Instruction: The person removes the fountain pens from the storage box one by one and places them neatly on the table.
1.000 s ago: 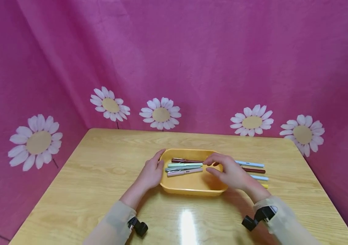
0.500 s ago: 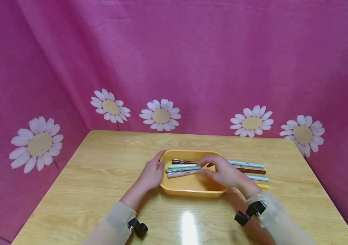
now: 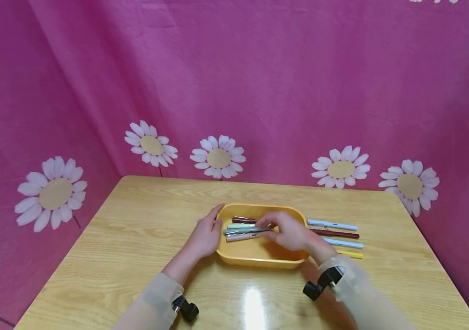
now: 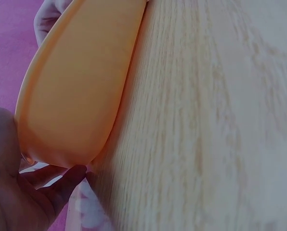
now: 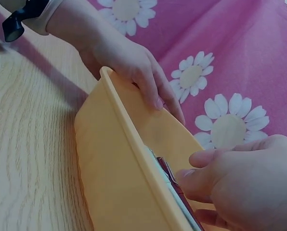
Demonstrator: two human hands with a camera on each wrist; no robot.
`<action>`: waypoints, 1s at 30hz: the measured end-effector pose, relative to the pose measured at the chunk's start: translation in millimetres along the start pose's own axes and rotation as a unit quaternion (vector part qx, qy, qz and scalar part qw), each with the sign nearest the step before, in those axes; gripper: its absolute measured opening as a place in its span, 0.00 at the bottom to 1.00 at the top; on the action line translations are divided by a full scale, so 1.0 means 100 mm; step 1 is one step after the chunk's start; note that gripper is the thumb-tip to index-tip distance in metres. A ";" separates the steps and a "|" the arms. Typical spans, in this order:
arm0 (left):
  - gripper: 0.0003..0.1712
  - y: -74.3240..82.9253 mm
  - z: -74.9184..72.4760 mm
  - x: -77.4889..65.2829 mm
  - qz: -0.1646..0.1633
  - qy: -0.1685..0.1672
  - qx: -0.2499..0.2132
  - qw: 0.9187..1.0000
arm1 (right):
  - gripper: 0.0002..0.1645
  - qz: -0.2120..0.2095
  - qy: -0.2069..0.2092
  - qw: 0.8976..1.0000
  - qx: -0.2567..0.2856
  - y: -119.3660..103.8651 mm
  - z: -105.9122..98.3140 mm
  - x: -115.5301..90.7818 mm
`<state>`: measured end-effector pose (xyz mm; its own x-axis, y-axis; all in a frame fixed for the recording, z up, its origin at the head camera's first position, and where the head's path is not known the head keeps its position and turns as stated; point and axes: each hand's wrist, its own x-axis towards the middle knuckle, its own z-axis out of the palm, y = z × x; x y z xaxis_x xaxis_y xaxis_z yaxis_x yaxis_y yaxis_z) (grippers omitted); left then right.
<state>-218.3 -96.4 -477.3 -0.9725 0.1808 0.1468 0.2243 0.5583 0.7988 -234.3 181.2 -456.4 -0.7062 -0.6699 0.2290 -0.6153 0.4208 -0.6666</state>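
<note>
An orange-yellow tray [image 3: 259, 262] stands on the table with several pens in it. My left hand [image 3: 204, 234] grips its left end, thumb over the rim and fingers outside. Inside lie a dark red pen [image 3: 240, 220], a pale green pen [image 3: 238, 226], a grey-green pen [image 3: 238, 231] and a pink pen [image 3: 240, 237], side by side. My right hand [image 3: 286, 231] reaches over the tray's right wall, its thumb and fingers bent about the grey-green pen's right end; whether they pinch it is hidden. In the right wrist view, the dark red pen [image 5: 166, 168] shows by those fingers.
Right of the tray lie a light blue pen [image 3: 335, 225], a dark red pen [image 3: 337, 233], another light blue pen [image 3: 347, 243] and a yellow pen [image 3: 351, 254]. The wooden table [image 3: 156, 206] backs onto a pink flowered cloth [image 3: 259, 91].
My right hand has moved left and lower over the pens, showing more of the pens on the table. The grey-green pen has shifted slightly. My left hand keeps its hold on the tray.
</note>
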 end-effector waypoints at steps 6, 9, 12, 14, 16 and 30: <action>0.28 -0.01 0.02 0.01 0.006 0.000 0.003 1.000 | 0.11 0.027 -0.023 0.999 0.011 0.02 0.04 0.06; 0.28 -0.01 0.03 0.02 0.008 0.000 0.003 1.000 | 0.11 0.033 -0.028 0.999 0.014 0.03 0.05 0.07; 0.28 -0.01 0.03 0.02 0.007 -0.001 0.003 1.000 | 0.11 0.033 -0.030 0.999 0.010 0.04 0.07 0.08; 0.28 0.00 0.03 0.01 0.005 -0.003 0.006 1.000 | 0.11 0.031 -0.034 0.999 0.003 0.05 0.09 0.09; 0.28 0.00 0.02 0.00 0.002 -0.004 0.005 1.000 | 0.11 0.029 -0.039 0.999 -0.005 0.05 0.11 0.09; 0.28 0.00 0.00 -0.01 0.006 0.005 0.004 1.000 | 0.14 0.046 -0.071 0.995 -0.051 0.05 0.19 0.13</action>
<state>-216.8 -96.8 -477.2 -0.9702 0.1804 0.1620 0.2369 0.5621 0.7924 -239.7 163.5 -469.9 -0.7096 -0.7018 0.0632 -0.5876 0.5399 -0.6026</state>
